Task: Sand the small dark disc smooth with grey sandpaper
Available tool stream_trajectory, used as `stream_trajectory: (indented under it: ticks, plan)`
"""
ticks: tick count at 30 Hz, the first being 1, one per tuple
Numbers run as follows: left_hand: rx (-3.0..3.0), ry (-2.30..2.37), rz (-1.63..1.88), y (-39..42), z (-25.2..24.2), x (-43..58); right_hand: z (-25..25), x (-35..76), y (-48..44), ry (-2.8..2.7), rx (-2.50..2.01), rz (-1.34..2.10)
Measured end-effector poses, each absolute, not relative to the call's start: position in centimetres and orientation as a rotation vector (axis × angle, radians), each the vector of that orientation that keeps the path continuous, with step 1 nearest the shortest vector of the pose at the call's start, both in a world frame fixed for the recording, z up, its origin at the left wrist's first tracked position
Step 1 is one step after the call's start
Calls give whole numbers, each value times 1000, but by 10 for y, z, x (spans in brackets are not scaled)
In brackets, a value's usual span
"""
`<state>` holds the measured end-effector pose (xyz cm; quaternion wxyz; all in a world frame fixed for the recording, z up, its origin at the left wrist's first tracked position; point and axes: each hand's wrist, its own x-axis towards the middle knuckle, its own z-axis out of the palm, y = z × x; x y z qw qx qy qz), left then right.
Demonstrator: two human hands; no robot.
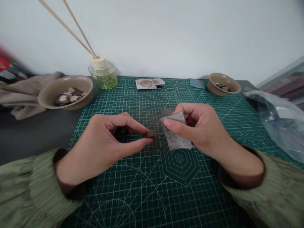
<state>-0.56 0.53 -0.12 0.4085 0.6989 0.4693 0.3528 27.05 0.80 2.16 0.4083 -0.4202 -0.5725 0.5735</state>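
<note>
My left hand (pixel 106 139) pinches a small dark brown piece (pixel 151 134) between thumb and forefinger, just above the green cutting mat (pixel 152 190). My right hand (pixel 199 129) is closed on a folded grey square of abrasive sheet (pixel 174 136), its thumb lying across the top edge. The sheet's left edge sits right beside the dark piece, almost touching it. Both hands hover over the middle of the mat.
A tan bowl (pixel 49 95) of pale and dark pieces stands at the back left. A smaller tan bowl (pixel 234 87) stands back right. A reed diffuser (pixel 102 74), worn paper squares (pixel 146 83), a beige cloth (pixel 21 95) and a clear plastic bag (pixel 280 120) ring the mat.
</note>
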Motion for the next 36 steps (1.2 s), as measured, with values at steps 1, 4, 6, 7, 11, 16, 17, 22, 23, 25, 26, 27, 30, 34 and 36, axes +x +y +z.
stream_trajectory:
  ticks: [1, 4, 6, 7, 11, 16, 17, 22, 23, 25, 26, 27, 30, 34, 36]
  plan:
    - [1767, 1177, 896, 5, -1, -6, 22, 271, 8, -1446, -1060, 1441]
    - [1794, 1142, 913, 5, -1, -6, 21, 271, 7, -1451, -1062, 1435]
    - [1808, 1116, 927, 5, -1, -7, 21, 271, 7, -1452, -1069, 1447]
    - [1814, 1107, 930, 6, -1, -7, 21, 271, 7, -1448, -1073, 1455]
    - [1837, 1118, 946, 6, -2, -6, 22, 271, 6, -1444, -1060, 1472]
    - [1872, 1171, 911, 5, -3, -6, 23, 270, 7, -1497, -1051, 1459]
    - [1877, 1176, 901, 5, -3, -6, 22, 270, 8, -1508, -1055, 1449]
    - [1903, 1188, 814, 4, -4, -6, 19, 270, 8, -1555, -1073, 1422]
    - [1907, 1192, 804, 4, -4, -5, 19, 269, 8, -1561, -1073, 1423]
    - [1909, 1203, 796, 4, -5, -3, 19, 270, 8, -1571, -1078, 1415]
    - [1910, 1210, 790, 4, -5, -2, 19, 270, 8, -1578, -1083, 1408]
    - [1913, 1218, 783, 5, -4, -1, 20, 270, 8, -1584, -1088, 1401]
    - [1927, 1242, 766, 5, -2, -1, 20, 270, 8, -1600, -1098, 1405]
    - [1952, 1258, 758, 3, 1, -5, 21, 271, 8, -1631, -1114, 1399]
    - [1963, 1257, 746, 3, 1, -6, 21, 270, 8, -1652, -1127, 1381]
